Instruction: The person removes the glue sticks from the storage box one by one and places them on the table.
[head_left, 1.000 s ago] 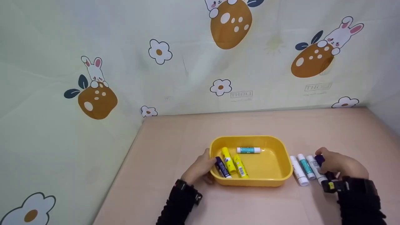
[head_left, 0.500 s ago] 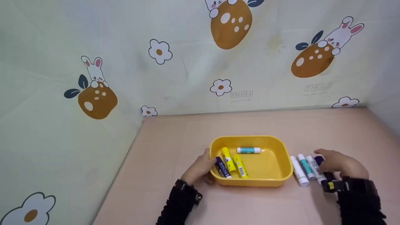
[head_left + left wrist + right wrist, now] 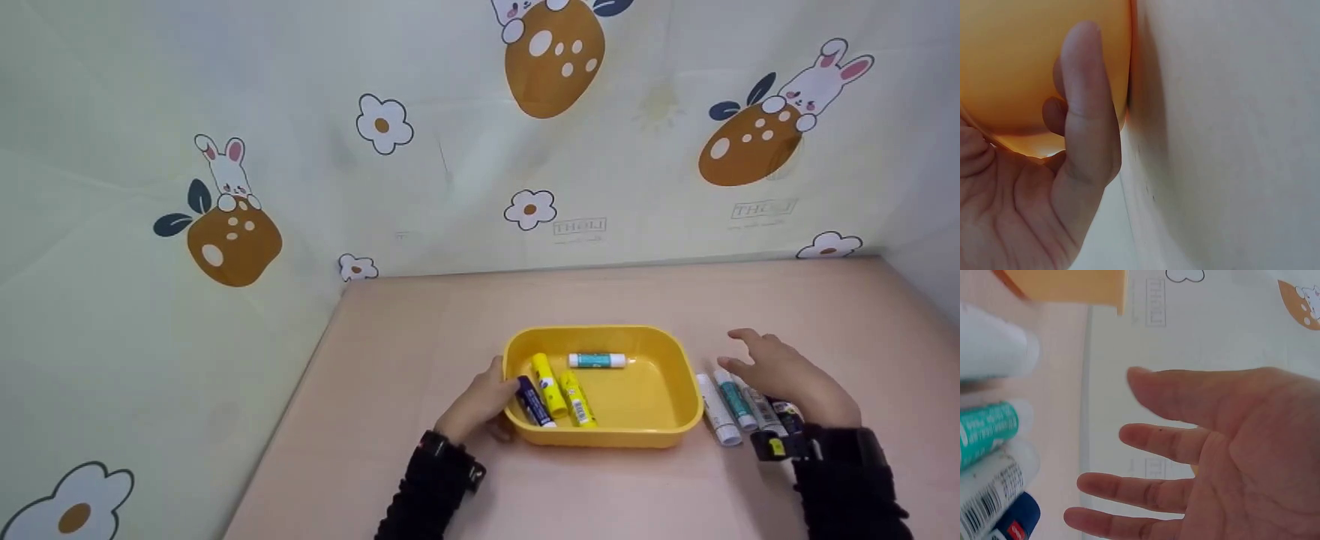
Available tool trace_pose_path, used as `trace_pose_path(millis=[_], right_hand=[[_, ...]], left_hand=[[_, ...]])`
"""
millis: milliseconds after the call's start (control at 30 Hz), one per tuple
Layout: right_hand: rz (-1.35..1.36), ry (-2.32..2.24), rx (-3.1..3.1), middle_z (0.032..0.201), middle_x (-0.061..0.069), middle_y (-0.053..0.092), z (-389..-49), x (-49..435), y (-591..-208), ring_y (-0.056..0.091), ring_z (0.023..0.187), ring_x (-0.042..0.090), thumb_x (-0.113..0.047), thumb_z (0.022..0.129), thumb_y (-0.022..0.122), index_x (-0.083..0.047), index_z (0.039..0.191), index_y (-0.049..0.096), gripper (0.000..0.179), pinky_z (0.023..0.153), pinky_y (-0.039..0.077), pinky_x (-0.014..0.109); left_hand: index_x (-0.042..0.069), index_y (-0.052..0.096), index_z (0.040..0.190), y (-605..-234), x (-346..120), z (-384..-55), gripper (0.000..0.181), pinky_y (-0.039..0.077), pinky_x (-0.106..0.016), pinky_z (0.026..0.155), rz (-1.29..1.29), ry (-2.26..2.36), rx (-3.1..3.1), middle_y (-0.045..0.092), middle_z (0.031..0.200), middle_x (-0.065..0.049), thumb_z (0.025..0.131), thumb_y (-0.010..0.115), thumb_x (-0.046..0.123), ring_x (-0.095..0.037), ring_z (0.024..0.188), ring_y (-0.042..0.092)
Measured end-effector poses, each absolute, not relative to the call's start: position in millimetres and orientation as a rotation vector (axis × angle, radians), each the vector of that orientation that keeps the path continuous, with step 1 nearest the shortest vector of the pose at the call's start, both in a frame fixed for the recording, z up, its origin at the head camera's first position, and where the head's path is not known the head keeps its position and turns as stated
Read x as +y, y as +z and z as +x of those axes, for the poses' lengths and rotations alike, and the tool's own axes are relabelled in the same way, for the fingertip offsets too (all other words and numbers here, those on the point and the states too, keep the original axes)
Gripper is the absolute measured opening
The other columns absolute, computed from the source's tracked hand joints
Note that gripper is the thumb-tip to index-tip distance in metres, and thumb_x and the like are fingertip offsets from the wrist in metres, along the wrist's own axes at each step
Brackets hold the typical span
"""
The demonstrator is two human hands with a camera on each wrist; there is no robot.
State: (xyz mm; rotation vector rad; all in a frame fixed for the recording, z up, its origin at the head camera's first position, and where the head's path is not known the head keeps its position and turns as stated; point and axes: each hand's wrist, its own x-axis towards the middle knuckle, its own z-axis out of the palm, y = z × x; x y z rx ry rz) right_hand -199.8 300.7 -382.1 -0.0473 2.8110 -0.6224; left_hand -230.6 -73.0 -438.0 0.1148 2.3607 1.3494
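Observation:
My left hand (image 3: 481,405) grips the left wall of a yellow plastic bin (image 3: 637,439), the thumb over the rim. In the left wrist view, fingers (image 3: 1089,101) lie against its outer wall. Inside the bin are a teal-and-white glue stick (image 3: 596,361), a dark purple one (image 3: 536,403) and two yellow sticks, one yellow stick (image 3: 550,386) standing out. My right hand (image 3: 787,379), fingers spread and holding nothing, hovers above a row of glue sticks: a white one (image 3: 718,411), a teal-and-white one (image 3: 736,401), a white barcoded one (image 3: 994,489) and a dark blue one (image 3: 1019,517).
The row lies on the pale tabletop (image 3: 420,322) just right of the bin, the white stick closest to its wall. A patterned sheet (image 3: 450,172) rises behind the table and along its sides.
My right hand has lifted off the dark glue stick at the row's right end and shifted left and back, its fingers spreading. My left hand and the bin stay put.

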Motion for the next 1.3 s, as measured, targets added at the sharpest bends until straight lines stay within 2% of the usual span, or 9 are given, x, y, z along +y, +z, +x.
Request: trace_pose_path(millis=[233, 500, 700, 1100, 1300], right_hand=[[-0.109, -0.763, 2.802, 0.133, 0.042, 0.030, -203.8, 279.2, -384.7, 0.040, 0.118, 0.053, -0.050, 0.094, 0.043, 0.008, 0.142, 0.015, 0.080, 0.093, 0.038, 0.065], [-0.162, -0.853, 2.784, 0.139, 0.042, 0.021, -206.3, 259.3, -392.5, 0.034, 0.124, 0.054, -0.051, 0.093, 0.043, 0.009, 0.144, 0.007, 0.086, 0.099, 0.030, 0.067], [-0.161, -0.815, 2.814, 0.139, 0.043, 0.020, -208.7, 251.0, -397.3, 0.030, 0.125, 0.055, -0.053, 0.091, 0.047, 0.008, 0.144, 0.007, 0.090, 0.101, 0.027, 0.067], [-0.118, -0.691, 2.837, 0.130, 0.042, 0.031, -208.0, 247.3, -399.4, 0.048, 0.107, 0.048, -0.038, 0.091, 0.056, 0.005, 0.143, 0.016, 0.079, 0.092, 0.040, 0.064], [-0.120, -0.686, 2.843, 0.131, 0.037, 0.038, -208.0, 243.0, -401.5, 0.048, 0.106, 0.041, -0.026, 0.090, 0.059, 0.006, 0.142, 0.021, 0.072, 0.096, 0.038, 0.062]], left_hand=[[0.008, 0.029, 0.135, -438.0, -73.7, -229.8, 0.043, 0.054, -0.038, 0.045, 0.143, 1.372, 2.348, 0.062, 0.082, -0.015, 0.095, 0.040, 0.020, -0.025, 0.049, 0.063], [0.009, 0.028, 0.135, -437.7, -73.1, -229.8, 0.043, 0.054, -0.037, 0.044, 0.132, 1.356, 2.351, 0.063, 0.081, -0.013, 0.096, 0.040, 0.021, -0.024, 0.049, 0.063], [0.009, 0.027, 0.137, -437.2, -72.7, -230.3, 0.044, 0.054, -0.038, 0.044, 0.124, 1.347, 2.352, 0.063, 0.082, -0.013, 0.096, 0.039, 0.021, -0.024, 0.049, 0.062], [0.008, 0.029, 0.135, -438.2, -73.0, -230.7, 0.044, 0.054, -0.037, 0.044, 0.130, 1.353, 2.360, 0.062, 0.081, -0.014, 0.095, 0.040, 0.022, -0.023, 0.048, 0.062], [0.008, 0.029, 0.134, -438.7, -73.0, -230.6, 0.043, 0.054, -0.037, 0.043, 0.145, 1.347, 2.375, 0.062, 0.079, -0.015, 0.095, 0.040, 0.022, -0.023, 0.047, 0.062]])
